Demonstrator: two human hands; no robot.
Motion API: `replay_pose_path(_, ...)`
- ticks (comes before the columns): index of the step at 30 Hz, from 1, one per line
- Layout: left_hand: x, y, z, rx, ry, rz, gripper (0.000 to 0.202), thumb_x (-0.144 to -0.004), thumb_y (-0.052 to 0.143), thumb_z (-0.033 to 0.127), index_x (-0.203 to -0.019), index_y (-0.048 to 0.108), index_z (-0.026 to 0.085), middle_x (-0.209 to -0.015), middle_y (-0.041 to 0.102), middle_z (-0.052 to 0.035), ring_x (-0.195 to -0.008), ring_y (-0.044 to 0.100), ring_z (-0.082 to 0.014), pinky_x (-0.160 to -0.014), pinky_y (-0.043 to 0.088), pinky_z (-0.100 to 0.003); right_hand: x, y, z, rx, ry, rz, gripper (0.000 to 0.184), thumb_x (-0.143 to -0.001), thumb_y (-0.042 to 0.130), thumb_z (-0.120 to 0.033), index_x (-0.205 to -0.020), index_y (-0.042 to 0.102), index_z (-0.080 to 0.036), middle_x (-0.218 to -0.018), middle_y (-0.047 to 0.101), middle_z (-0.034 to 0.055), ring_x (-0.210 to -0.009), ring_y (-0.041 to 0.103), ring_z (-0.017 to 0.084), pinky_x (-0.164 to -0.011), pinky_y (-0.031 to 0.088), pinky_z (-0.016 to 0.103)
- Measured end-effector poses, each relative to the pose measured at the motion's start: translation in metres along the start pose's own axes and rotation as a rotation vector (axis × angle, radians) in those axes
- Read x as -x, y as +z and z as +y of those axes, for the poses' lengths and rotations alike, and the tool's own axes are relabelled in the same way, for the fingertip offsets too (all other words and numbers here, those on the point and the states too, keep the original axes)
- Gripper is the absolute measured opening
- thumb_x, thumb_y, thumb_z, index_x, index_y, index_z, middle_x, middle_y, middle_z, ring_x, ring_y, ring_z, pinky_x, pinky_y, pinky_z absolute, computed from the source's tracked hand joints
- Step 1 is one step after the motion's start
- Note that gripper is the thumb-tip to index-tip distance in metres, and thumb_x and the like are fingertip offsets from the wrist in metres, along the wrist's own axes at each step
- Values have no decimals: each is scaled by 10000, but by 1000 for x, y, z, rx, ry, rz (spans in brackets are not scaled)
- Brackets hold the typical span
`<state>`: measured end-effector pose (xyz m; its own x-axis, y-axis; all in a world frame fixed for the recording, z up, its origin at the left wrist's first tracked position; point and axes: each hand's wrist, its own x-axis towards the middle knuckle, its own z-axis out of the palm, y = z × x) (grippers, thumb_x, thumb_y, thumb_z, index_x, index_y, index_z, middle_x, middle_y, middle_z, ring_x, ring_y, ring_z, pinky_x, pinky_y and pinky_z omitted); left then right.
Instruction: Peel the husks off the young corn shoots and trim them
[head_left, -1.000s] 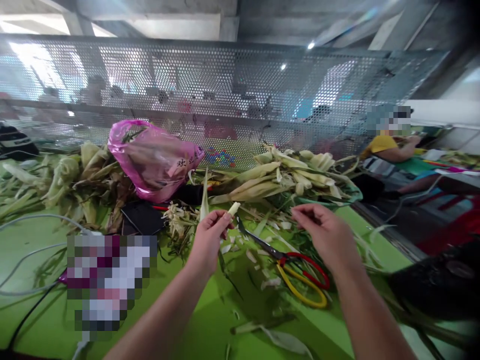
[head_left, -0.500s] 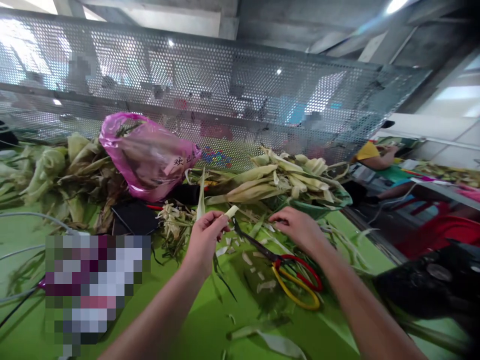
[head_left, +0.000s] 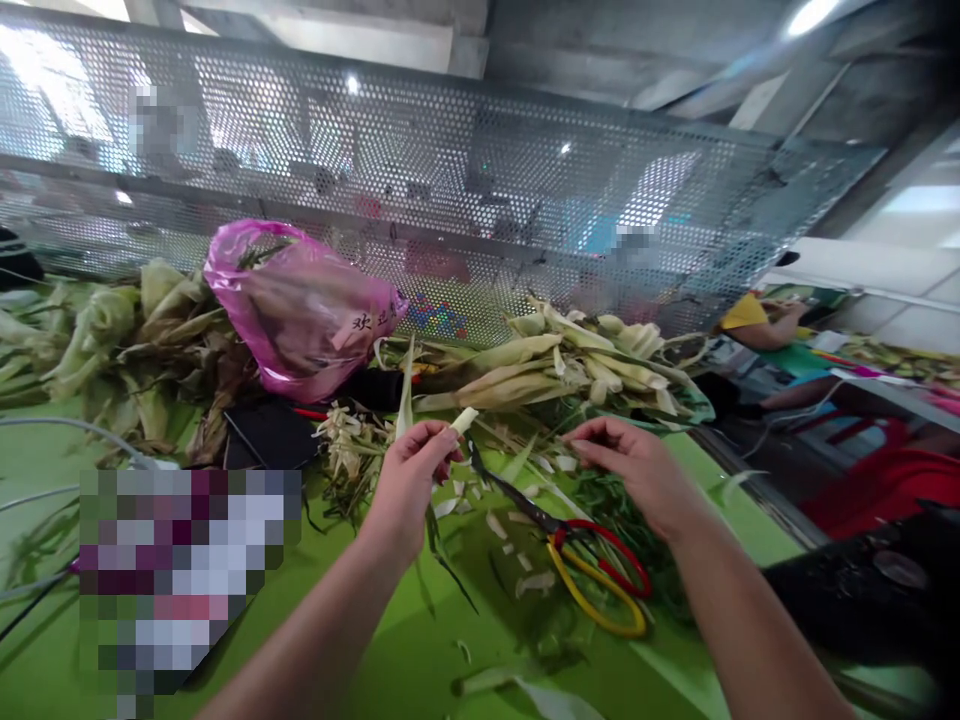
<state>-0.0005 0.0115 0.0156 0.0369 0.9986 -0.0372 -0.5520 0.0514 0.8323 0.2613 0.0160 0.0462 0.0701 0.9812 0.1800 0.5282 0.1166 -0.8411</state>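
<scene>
My left hand is closed in a pinch around a corn husk strip. Its pale, cut-looking end pokes out past the fingertips, and narrow green ends hang below the hand. My right hand hovers over the table to the right, thumb and forefinger drawn together; I cannot make out what, if anything, is between them. Scissors with one red and one yellow handle lie between the hands, blades pointing toward the left hand. Small pale husk scraps are scattered beside them.
A pink plastic bag stands at the back, beside a heap of husks. More husks are piled behind my right hand. Cables lie at left on the green table. A perforated metal screen rises behind; a person in yellow sits far right.
My right hand has moved right, away from the left hand and the husk strip. The left hand keeps its hold in nearly the same place. The view has shifted slightly.
</scene>
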Motion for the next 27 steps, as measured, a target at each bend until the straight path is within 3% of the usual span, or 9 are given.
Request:
replay_pose_path(2,1,0,0,5,-14,-23,210,-693,749,341,-739,656,159,-643,600,3,-537,431,-57,-514,311,-184,7,0,-15,-216,29,-10,164,-739,673,-333,-777,595,-194,-1032,698,78,-597,535,119,-599,460,289)
replay_pose_path(4,2,1,1,20,-26,-60,223,-688,756,346,-745,653,157,-656,601,1,-541,437,-57,-521,322,-185,14,0,-32,-363,21,-21,146,-735,645,-324,-753,561,-206,-1071,695,99,-561,522,115,-559,461,294)
replay_pose_path(6,2,1,2,41,-43,-95,236,-685,763,348,-753,646,155,-669,600,2,-535,434,-54,-519,326,-185,18,0,-49,-408,4,-5,140,-729,634,-345,-754,557,-231,-884,693,71,-557,532,138,-515,448,291)
replay_pose_path(10,4,2,4,89,-67,-140,247,-709,757,351,-788,639,149,-720,602,-2,-532,433,-45,-521,324,-183,22,16,-70,-384,-10,-27,191,-714,697,-369,-841,613,-253,-601,536,-17,-493,451,126,-406,330,237)
replay_pose_path(12,4,2,3,122,-94,-164,251,-719,756,350,-814,640,149,-737,594,2,-538,440,-42,-526,323,-179,21,33,-71,-309,-6,-74,203,-697,736,-364,-823,642,-235,-607,514,-32,-488,407,103,-408,303,222)
replay_pose_path(15,4,2,2,161,-165,-198,257,-706,775,346,-812,634,159,-678,544,30,-522,439,-40,-519,317,-176,18,59,-65,-175,-61,-107,201,-711,742,-376,-813,678,-215,-688,571,-15,-563,443,114,-493,367,235)
replay_pose_path(21,6,3,-1,136,-234,-292,271,-694,788,353,-796,629,158,-618,532,35,-510,499,-55,-506,326,-179,18,81,-54,-150,-212,29,151,-697,741,-362,-767,714,-230,-1032,623,34,-614,452,108,-600,437,262)
replay_pose_path(24,7,4,0,155,-253,-296,267,-683,800,327,-783,621,156,-671,574,24,-548,549,-60,-541,377,-176,22,82,-54,-263,-125,-2,184,-693,753,-345,-837,727,-233,-983,646,30,-593,448,102,-576,440,255)
replay_pose_path(27,6,5,3,189,-261,-256,278,-670,810,326,-784,619,158,-681,608,12,-577,577,-76,-554,403,-179,27,85,-53,-422,39,-95,349,-754,721,-414,-1048,703,-228,-958,692,52,-552,475,100,-514,434,243)
